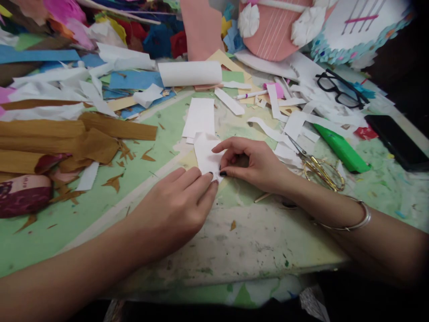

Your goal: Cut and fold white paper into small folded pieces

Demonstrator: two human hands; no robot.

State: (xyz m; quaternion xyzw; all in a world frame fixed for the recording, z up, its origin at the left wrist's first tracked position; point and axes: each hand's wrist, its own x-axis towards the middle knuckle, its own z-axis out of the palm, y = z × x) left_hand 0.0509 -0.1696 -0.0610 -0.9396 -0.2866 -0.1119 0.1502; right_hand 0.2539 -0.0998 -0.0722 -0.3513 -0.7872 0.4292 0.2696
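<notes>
A small piece of white paper point(205, 154) lies on the table, its near end pinched and crumpled between my hands. My left hand point(181, 201) comes in from the lower left, its fingertips closed on that near end. From the right, my right hand point(250, 163) pinches the same end between thumb and index finger, the other fingers curled. Just beyond the paper rests a stack of white paper rectangles point(200, 117). Gold-handled scissors point(320, 172) lie beside my right forearm, blades pointing away. What the fingertips cover cannot be seen.
Brown crepe paper point(56, 138) and scraps cover the left side, near a maroon packet point(25, 194). A white paper roll point(190, 74) lies at the back. To the right are a green tube point(342, 147), black glasses point(342, 89) and a phone point(397, 141). Pink paper crafts point(279, 31) stand behind.
</notes>
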